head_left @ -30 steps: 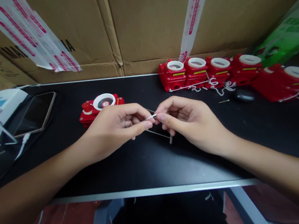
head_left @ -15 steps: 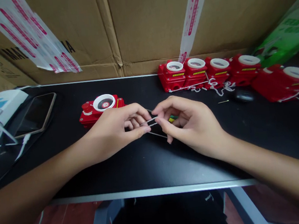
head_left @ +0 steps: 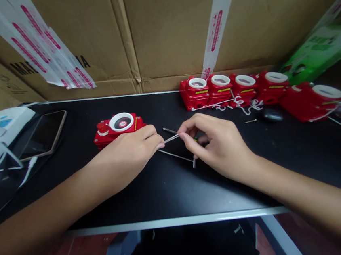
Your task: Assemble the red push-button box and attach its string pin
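Observation:
Over the black table, a thin white string (head_left: 171, 138) runs doubled between my two hands. My left hand (head_left: 133, 153) is closed, its thumb and fingers pinching one end of the string. With thumb and forefinger, my right hand (head_left: 221, 142) grips the other end. Another stretch of string slants below to a small metal pin (head_left: 194, 163) hanging under my right fingers. Behind the right fingertips lies a thin metal shaft (head_left: 169, 130); a bit of yellow shows between those fingers, mostly hidden. A red box with a white ring window (head_left: 121, 122) stands just behind my left hand.
Several similar red boxes (head_left: 220, 82) stand in a row at the back right, with white string (head_left: 241, 102) before them. Near them lie a black rounded object (head_left: 271, 115) and a small pin (head_left: 250, 121). A phone (head_left: 43, 134) and white power strip (head_left: 14, 119) lie left. Cardboard (head_left: 161, 35) stands behind.
My left hand has turned knuckles-up and drawn slightly left, its fingers closing on the string. The pin below my right hand and the metal shaft now show more. The view has tilted slightly.

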`<state>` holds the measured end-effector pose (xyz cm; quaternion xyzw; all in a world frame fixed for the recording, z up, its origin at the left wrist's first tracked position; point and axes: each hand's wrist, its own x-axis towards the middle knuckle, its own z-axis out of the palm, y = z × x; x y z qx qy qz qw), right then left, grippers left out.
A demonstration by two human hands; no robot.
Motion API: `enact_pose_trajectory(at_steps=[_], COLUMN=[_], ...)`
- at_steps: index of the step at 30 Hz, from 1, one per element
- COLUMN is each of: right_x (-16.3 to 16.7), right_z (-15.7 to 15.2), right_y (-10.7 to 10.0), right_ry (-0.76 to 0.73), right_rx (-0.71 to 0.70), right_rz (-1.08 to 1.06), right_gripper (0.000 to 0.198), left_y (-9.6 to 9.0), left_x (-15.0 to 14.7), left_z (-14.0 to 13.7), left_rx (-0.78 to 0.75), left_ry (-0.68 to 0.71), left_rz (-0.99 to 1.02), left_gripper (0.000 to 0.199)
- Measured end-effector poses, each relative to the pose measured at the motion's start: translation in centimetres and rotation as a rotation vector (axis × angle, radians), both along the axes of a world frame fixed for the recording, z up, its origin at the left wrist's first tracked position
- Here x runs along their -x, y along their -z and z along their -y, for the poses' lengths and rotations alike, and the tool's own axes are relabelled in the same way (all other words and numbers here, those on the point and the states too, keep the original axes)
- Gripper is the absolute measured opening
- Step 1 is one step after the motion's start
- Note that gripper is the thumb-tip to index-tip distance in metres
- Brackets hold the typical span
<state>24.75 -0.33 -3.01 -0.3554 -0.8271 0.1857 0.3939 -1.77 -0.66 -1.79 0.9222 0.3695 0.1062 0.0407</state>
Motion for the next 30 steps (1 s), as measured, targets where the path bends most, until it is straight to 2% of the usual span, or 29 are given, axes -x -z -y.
enact_pose_trajectory(at_steps=[6, 10, 16, 19, 23, 25, 27, 30], right_x=[0.2, 0.8, 1.7, 2.0, 2.2, 2.3, 2.2, 2.0], right_z=[-0.6, -1.9, -2.6, -1.9, -1.0, -0.8, -0.6, -0.4], right_y=[-1.1, -2.0, -0.6, 0.1, 0.2, 0.2, 0.3, 0.5], right_ry=[-0.027, -0.038, -0.065, -0.097, -0.114, -0.11, -0.113, -0.134], right_rx=[0.031, 0.019, -0.042, -0.041, -0.015, 0.004, 0.009, -0.029], right_rz=[0.024, 0.112, 0.142, 0.127, 0.073, 0.038, 0.011, 0.0], right_gripper=[0.006, 0.007, 0.008, 0.008, 0.01, 0.01, 0.01, 0.009], left_y=[-0.6, -0.8, -1.7, -2.0, -1.9, -1.7, -1.5, -1.2], left_x=[-0.3, -0.5, -0.6, -1.0, -1.7, -2.0, -2.0, -1.9], left_z=[-0.3, -0.4, -0.3, 0.1, 0.8, 1.0, 1.0, 1.0], left_rx=[0.019, -0.059, -0.137, -0.043, 0.291, 0.394, 0.417, 0.375], left_ry=[0.048, 0.098, 0.061, -0.021, -0.208, -0.26, -0.279, -0.284], left_rz=[0.078, 0.207, 0.316, 0.402, 0.634, 0.741, 0.781, 0.739], left_gripper=[0.025, 0.019, 0.02, 0.019, 0.02, 0.022, 0.024, 0.024])
